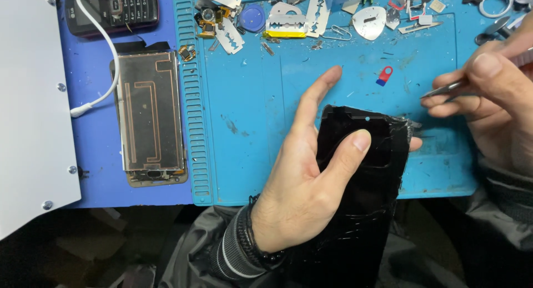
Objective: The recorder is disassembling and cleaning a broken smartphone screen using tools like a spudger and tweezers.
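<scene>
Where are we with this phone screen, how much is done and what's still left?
Done, by the look of it: an opened phone body lies bare on the blue mat, its black screen panel already off. In hand: the left hand holds that panel, thumb on its face, while the right hand brings tweezers toward its frayed top right corner. Left: torn film still clings along that edge; nothing is reassembled.

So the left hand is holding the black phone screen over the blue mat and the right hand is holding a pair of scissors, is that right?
Not quite. The head view shows the right hand holding thin metal tweezers, not scissors; a pair of scissors lies untouched at the mat's far edge. The rest stands: the left hand holds the black phone screen over the blue mat.
</scene>
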